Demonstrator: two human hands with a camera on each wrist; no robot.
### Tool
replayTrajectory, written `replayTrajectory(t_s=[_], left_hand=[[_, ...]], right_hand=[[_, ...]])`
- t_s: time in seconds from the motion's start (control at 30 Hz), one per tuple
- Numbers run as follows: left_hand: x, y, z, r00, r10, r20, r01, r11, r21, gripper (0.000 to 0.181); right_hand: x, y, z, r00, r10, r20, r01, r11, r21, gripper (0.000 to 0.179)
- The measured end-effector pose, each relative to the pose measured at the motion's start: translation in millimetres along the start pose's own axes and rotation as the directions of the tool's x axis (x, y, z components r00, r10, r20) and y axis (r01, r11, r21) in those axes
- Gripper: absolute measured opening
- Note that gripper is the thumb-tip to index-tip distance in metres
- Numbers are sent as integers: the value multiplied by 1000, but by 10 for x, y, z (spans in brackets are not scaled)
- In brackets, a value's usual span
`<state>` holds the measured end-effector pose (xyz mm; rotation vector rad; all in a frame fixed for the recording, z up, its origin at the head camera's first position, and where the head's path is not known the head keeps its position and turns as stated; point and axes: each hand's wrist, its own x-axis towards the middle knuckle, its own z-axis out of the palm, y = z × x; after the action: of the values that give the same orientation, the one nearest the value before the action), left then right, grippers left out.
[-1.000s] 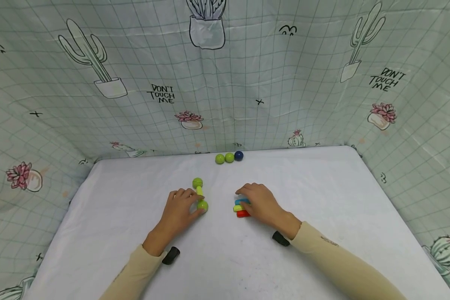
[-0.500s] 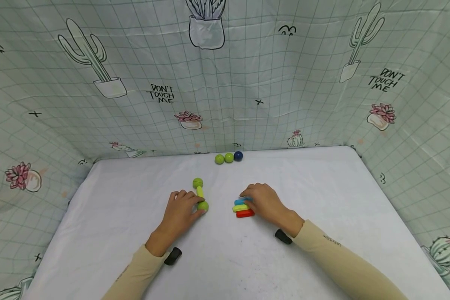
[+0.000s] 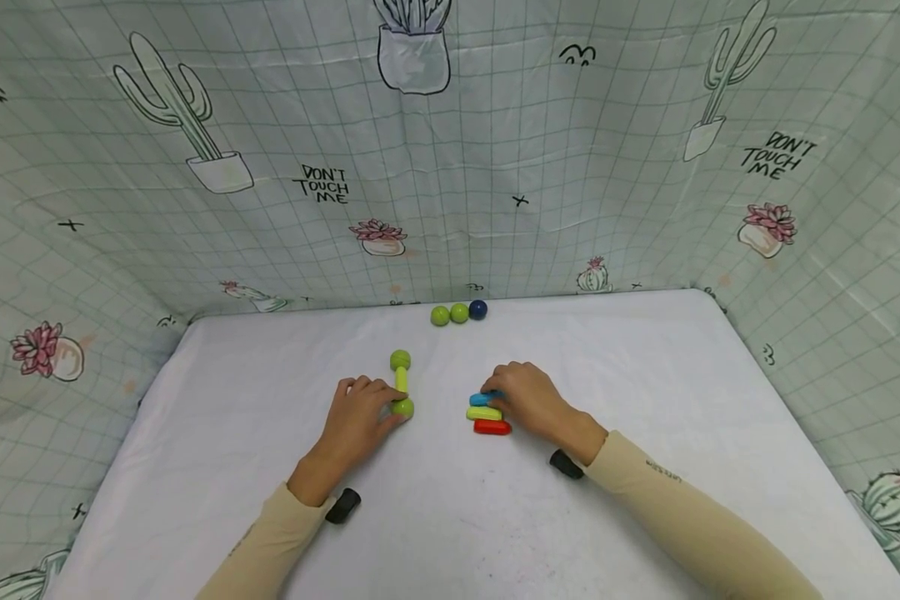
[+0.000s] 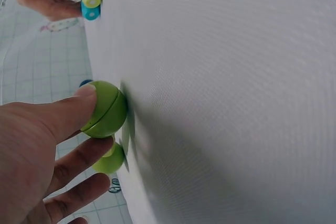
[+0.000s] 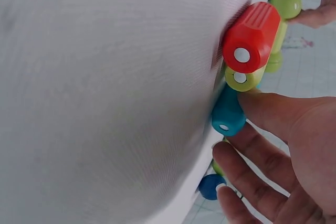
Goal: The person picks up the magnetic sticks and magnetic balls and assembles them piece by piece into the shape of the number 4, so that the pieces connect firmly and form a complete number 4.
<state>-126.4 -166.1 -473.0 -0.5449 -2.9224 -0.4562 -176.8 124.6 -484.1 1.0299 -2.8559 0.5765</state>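
Observation:
My left hand pinches the near green ball between thumb and forefinger. A yellow-green rod runs from that ball to a far green ball, making a dumbbell shape on the table. My right hand holds a blue rod between thumb and fingers, with its other fingers spread beyond. Against the blue rod lies a yellow-green rod, and a red rod lies beside that one, nearest me. Pale round discs show on the rod ends in the wrist views.
Two loose green balls and a dark blue ball sit in a row at the far edge of the white table. A printed cloth hangs behind and at both sides.
The dumbbell shape has swung slightly, its far ball shifting right, with my left hand still on the near ball. My right hand has drawn back a little, uncovering the red and yellow-green rods.

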Motion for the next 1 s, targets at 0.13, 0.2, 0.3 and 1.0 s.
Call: replayTrajectory(t_s=[0.13,0.2,0.3,1.0], left_hand=[[7,-14,5,1000,5,-8,-5,1000,-3,30],[6,-15,5,1000,10,-13,-10,1000,-2,30],[6,-13,1,999,22,-23,-22,1000,6,31],[6,13,14,999,44,-32,-41,996,77,29]], right_hand=[[26,-12,-8,1000,-7,-7,7,1000,-4,17],[39,-31,-13,1000,-12,-13,12,1000,-1,16],[68,-73,-13,999,-22,-25,22,1000,5,16],[290,-395,184,995,-93,-47,93,996,-6,12]])
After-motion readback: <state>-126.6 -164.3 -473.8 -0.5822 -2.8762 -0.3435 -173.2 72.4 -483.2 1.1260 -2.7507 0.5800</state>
